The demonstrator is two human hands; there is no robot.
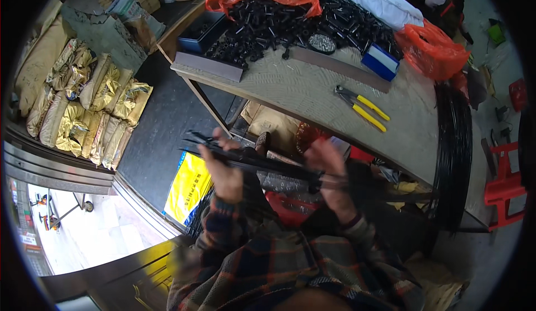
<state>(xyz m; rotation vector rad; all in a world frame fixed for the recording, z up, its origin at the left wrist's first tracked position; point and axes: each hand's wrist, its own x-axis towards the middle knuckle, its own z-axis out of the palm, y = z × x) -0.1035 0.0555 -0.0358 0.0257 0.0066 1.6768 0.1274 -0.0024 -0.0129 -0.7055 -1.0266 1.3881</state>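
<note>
A bundle of long, thin black strips (268,164) stretches across in front of my body, below the table's front edge. My left hand (224,174) is closed around its left end, and the strip tips stick out past the fingers. Toward the bundle's other end is my right hand (330,171), smeared by motion, so its grip cannot be made out. A dark lump sits on the bundle beside the right palm. More long black strips (453,154) lie over the right end of the worktable (312,82) and hang down from it.
Black small parts (262,23) are heaped at the table's back, with red plastic bags (435,51), a dish of small metal pieces (321,43) and a blue box (381,61). Yellow-handled cutters (365,110) lie nearer. Filled sacks (84,104) stand left; a red stool (505,177) is right.
</note>
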